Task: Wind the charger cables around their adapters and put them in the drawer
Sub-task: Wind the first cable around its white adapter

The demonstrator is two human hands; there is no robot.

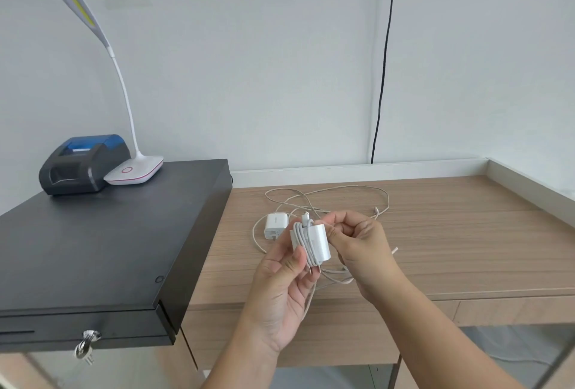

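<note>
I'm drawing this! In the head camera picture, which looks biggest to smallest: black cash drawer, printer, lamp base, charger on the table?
1. Black cash drawer
2. Printer
3. Lamp base
4. Charger on the table

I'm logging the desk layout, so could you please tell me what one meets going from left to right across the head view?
Receipt printer → desk lamp → second adapter lying on the table → held adapter with cable wound round it, gripped by the left hand → right hand → black wall cable.
</note>
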